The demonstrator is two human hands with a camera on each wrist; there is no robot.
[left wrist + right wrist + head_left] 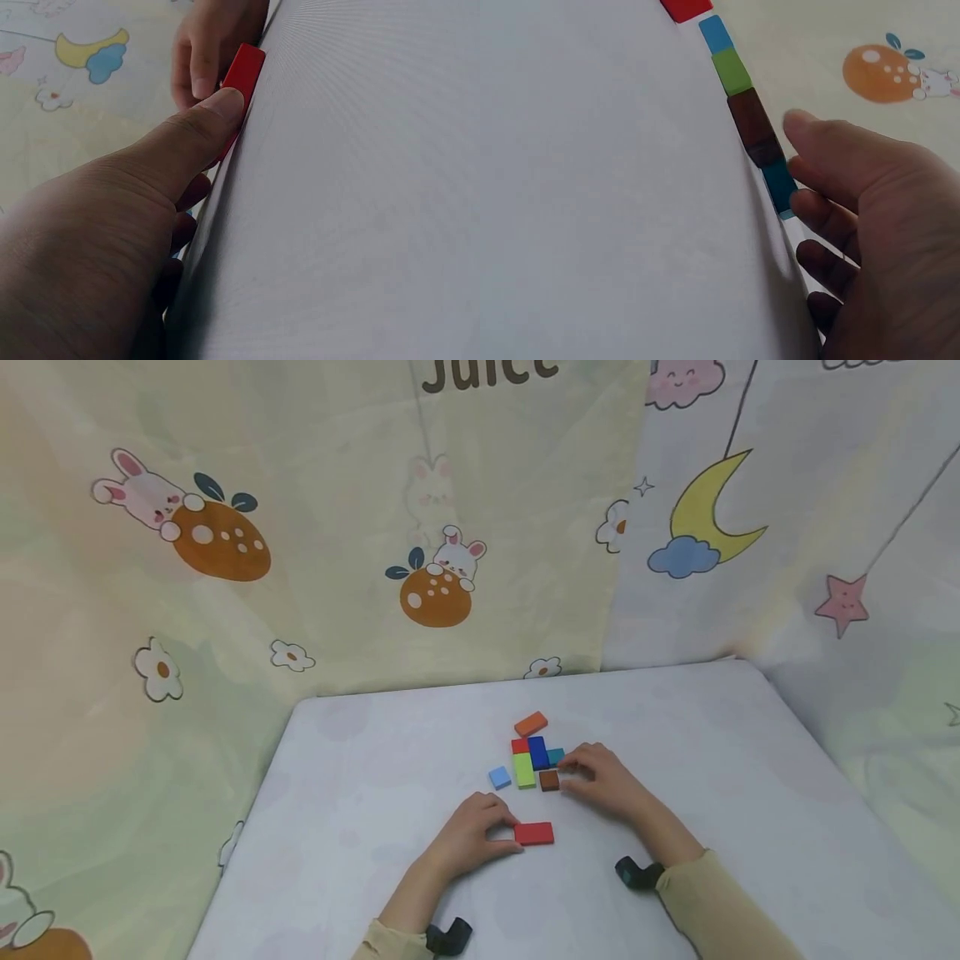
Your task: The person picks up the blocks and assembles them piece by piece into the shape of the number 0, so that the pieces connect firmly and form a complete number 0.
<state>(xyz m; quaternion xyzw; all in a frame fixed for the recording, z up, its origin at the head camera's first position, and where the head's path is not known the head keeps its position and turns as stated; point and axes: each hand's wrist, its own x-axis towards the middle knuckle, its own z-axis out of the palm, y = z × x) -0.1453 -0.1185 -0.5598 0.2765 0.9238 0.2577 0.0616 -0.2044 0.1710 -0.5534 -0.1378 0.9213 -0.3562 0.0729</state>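
Observation:
My left hand (471, 837) pinches the left end of a long red block (534, 833) that lies flat; the left wrist view shows the thumb against the red block (246, 71). Beyond it, a lime block (524, 771) adjoins a small red block (520, 746) and a dark blue block (538, 752), with a teal block (556, 757) to the right. My right hand (609, 783) is beside the teal block and a brown block (549, 780), its fingers loosely bent. In the right wrist view the thumb is apart from the brown block (754, 124); whether a fingertip touches the teal block (780, 186) I cannot tell.
A light blue block (499, 777) lies left of the lime one, and an orange block (531, 723) lies at the back of the group. The white-covered table (360, 777) meets printed cloth (337, 527) behind and at the sides.

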